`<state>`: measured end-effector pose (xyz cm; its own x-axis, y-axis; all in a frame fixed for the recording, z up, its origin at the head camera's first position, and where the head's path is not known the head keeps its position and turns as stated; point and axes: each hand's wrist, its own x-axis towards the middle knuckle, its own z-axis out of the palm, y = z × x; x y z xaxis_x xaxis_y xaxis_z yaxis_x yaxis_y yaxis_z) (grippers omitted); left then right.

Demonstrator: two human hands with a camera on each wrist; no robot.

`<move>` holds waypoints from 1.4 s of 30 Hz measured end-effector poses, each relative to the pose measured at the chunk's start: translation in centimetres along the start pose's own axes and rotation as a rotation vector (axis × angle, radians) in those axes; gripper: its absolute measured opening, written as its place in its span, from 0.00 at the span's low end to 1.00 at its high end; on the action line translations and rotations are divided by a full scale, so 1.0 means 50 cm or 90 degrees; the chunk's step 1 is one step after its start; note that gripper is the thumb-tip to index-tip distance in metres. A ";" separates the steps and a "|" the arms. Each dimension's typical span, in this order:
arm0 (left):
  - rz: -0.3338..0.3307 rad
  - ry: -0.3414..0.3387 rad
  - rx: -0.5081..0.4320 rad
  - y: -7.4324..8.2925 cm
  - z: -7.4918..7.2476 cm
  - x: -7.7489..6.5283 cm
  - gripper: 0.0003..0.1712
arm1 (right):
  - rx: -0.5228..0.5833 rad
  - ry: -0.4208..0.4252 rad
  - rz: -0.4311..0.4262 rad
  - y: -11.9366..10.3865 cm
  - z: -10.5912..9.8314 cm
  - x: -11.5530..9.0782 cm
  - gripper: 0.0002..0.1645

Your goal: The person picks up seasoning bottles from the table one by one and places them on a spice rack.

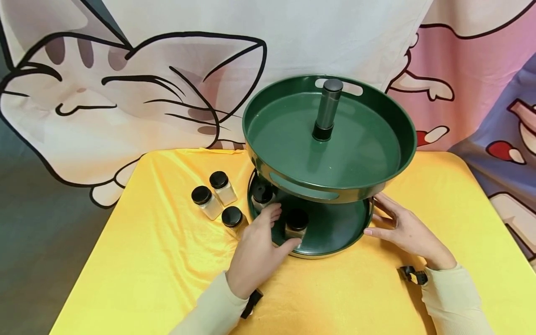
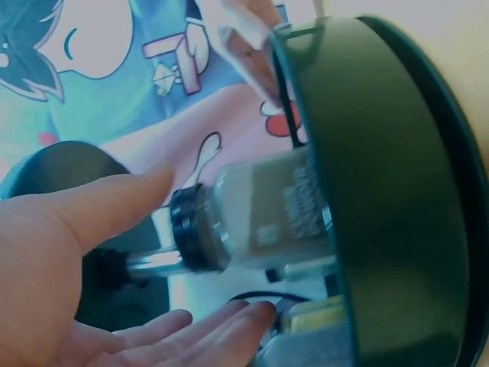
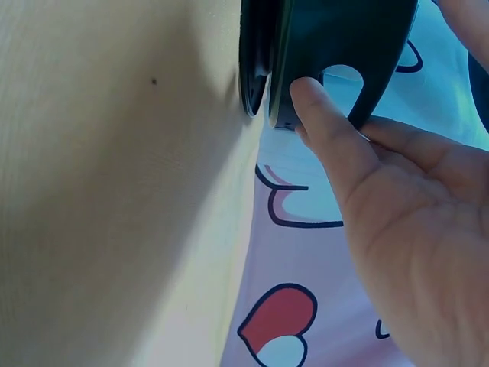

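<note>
A two-tier green round tray stand has an upper tray [image 1: 284, 139] around a central post [image 1: 328, 109] and a lower tray [image 1: 331, 232] beneath. My left hand [image 1: 257, 249] reaches over the lower tray's near left edge. Its thumb and fingers are spread either side of a black-capped jar [image 2: 260, 206], with a gap visible between them and it. Another black-capped jar [image 1: 263, 194] stands farther left in that tray, partly behind my fingers. My right hand [image 1: 408, 232] touches the lower tray's right side, thumb on the outer wall by the handle cutout [image 3: 344, 80].
Left of the stand, three more black-capped jars [image 1: 207, 202] stand on the yellow tablecloth [image 1: 167, 270], one partly hidden by my left hand. A cartoon-printed cloth [image 1: 335, 37] hangs behind the table. The upper tray overhangs the back of the lower one.
</note>
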<state>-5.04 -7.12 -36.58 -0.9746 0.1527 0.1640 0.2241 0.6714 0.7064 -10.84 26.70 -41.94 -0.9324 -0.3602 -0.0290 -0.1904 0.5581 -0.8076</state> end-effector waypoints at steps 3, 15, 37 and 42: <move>0.020 0.022 -0.005 0.000 -0.021 -0.011 0.41 | 0.000 0.006 -0.006 -0.002 -0.001 -0.001 0.56; 0.064 0.097 -0.003 -0.028 -0.085 -0.036 0.37 | -0.048 0.042 -0.007 -0.004 0.005 -0.002 0.57; 0.106 0.316 0.039 -0.124 -0.181 -0.031 0.35 | -0.094 0.067 -0.083 -0.092 0.022 -0.012 0.70; 0.061 0.325 0.086 -0.163 -0.187 -0.023 0.36 | -0.127 0.065 -0.086 -0.064 0.032 -0.007 0.72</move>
<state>-5.70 -19.54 -36.09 -0.8171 -0.1319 0.5612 0.2768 0.7641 0.5827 -9.43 23.86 -40.28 -0.9188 -0.3696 0.1385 -0.3622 0.6498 -0.6683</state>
